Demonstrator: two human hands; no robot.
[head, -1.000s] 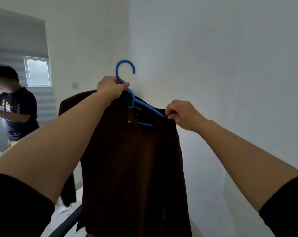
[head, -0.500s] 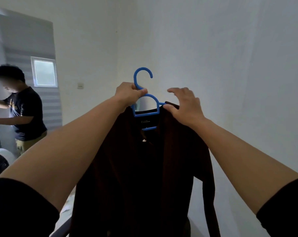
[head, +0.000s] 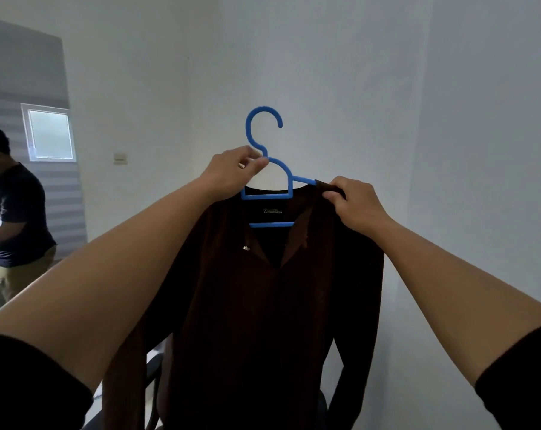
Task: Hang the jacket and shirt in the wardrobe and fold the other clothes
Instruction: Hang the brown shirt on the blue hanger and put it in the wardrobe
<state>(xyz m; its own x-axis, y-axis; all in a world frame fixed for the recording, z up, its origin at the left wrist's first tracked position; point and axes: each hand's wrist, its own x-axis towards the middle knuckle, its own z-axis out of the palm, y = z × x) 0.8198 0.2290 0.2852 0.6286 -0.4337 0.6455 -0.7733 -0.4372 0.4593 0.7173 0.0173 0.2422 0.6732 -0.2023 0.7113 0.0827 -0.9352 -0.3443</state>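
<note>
Shirt: one dark brown shirt (head: 263, 305), long-sleeved, held up in the air in front of a white wall (head: 340, 72), draped on a hanger with both sleeves dangling straight down.
Hanger: one blue plastic hanger (head: 289, 181), hook pointing up and free of any rail, its two crossbars showing inside the shirt's open neckline.
Label: one small label (head: 272, 211) with pale lettering inside the collar, just below the upper crossbar; too small for me to read fully.
Left hand: the left hand (head: 232, 172) pinches the hanger at the base of the hook, fingers curled round the blue plastic.
Right hand: the right hand (head: 353, 203) grips the shirt's shoulder edge where it sits on the hanger's arm, fingers closed on the cloth.
Arms: two bare forearms stretched forward, each ending in a black sleeve at the picture's bottom corners.
Other person: one person (head: 11, 218) at the far left, in a dark T-shirt and tan trousers.
Window: one small frosted window (head: 50, 135) behind that person.
Wall switch: one pale switch plate (head: 120, 157) on the wall between window and hanger.
</note>
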